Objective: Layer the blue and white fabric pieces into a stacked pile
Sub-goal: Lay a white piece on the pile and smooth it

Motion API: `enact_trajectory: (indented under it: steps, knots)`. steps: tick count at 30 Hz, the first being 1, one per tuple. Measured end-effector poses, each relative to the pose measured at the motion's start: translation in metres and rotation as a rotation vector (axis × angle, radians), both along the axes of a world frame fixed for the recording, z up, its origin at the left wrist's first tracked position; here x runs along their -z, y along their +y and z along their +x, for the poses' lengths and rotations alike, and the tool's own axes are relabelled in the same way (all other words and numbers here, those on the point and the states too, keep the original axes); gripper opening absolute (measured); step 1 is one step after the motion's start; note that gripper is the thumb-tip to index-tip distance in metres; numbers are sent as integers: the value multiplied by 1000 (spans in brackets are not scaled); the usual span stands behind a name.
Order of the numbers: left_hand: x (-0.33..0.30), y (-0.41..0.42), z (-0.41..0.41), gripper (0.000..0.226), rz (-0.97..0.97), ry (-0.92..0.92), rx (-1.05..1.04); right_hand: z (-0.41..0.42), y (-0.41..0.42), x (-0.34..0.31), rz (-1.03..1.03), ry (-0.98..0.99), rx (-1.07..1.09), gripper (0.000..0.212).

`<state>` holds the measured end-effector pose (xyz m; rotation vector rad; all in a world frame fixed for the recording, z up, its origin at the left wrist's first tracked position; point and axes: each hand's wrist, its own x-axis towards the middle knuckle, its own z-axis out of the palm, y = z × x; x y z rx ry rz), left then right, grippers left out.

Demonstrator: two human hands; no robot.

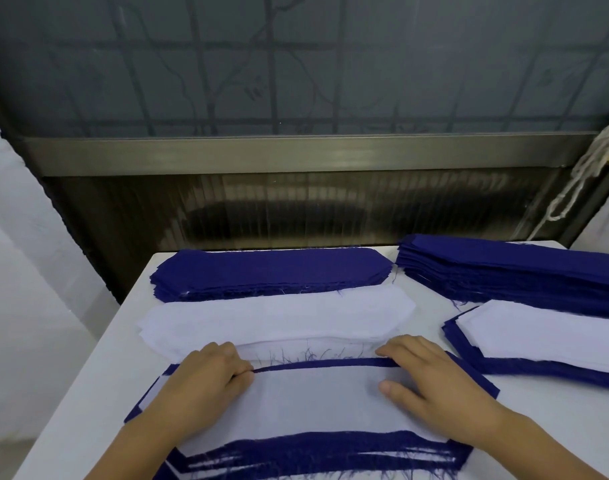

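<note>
Hands work the near stack (316, 400): your left hand (206, 379) pinches its far blue edge while your right hand (431, 379) lies flat on the white piece, probably squaring the layers. White pile (275, 317) sits just beyond; finished stack (538, 341) crowds the right; table (98, 358) is bare on the left.

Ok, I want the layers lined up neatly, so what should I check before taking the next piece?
1. White piece lies flat on the blue piece: ok.
2. Blue border shows at the far edge: ok.
3. Left hand pinches the far edge: ok.
4. Right hand presses on the layers: ok.
5. White stack within reach behind the hands: ok.
6. Near edges aligned: cannot tell, frayed threads hide them.
</note>
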<state>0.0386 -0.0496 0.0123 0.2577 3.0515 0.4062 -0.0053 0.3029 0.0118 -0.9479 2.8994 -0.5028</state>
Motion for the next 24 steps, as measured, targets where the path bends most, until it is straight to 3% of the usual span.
enact_trajectory:
  steps: [3, 9, 14, 17, 20, 24]
  knots:
    - [4, -2, 6, 34, 32, 30, 9, 7, -1, 6, 43, -47, -80, 68]
    - [18, -1, 15, 33, 17, 122, 3, 10, 4, 12, 160, -36, -135, 63]
    - [20, 1, 26, 65, -8, 307, -33, 8, 14, 8, 207, -29, -152, 60]
    - [18, -6, 28, 46, 36, 291, -51, 7, 22, 0, 218, -33, -131, 61]
    - [14, -6, 20, 25, 113, 328, -76, -1, 16, -12, 67, -63, -54, 54]
    - [-2, 27, -16, 23, 161, 334, -53, -38, -20, -20, -115, 54, 32, 30]
